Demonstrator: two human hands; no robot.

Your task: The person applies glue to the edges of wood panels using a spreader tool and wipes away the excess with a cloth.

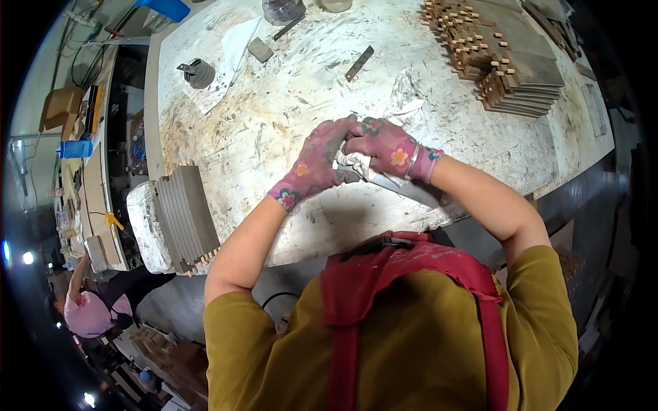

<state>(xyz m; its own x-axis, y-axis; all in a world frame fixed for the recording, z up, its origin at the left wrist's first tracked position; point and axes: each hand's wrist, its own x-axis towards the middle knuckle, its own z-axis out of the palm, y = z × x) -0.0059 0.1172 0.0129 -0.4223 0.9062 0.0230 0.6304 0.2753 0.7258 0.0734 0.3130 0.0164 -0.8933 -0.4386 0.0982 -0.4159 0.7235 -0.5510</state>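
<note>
Both my hands wear pink gloves with a flower pattern and meet over the middle of the worktable (274,137). My right hand (389,147) is closed on a crumpled white cloth (356,163), pressing it against a flat grey piece (404,190). The piece slants toward the table's near edge, and part of it is hidden under my hands. My left hand (319,156) curls round the left end of this piece, its thumb on the near side and its fingers on the far side.
At the left edge, grey boards with pegs (188,212) lean against a white wrapped block (147,226). More pegged boards (510,82) are stacked far right. A metal strip (359,64), a small grey block (260,50) and a dark container (199,73) lie beyond my hands. Another person (96,308) works far left.
</note>
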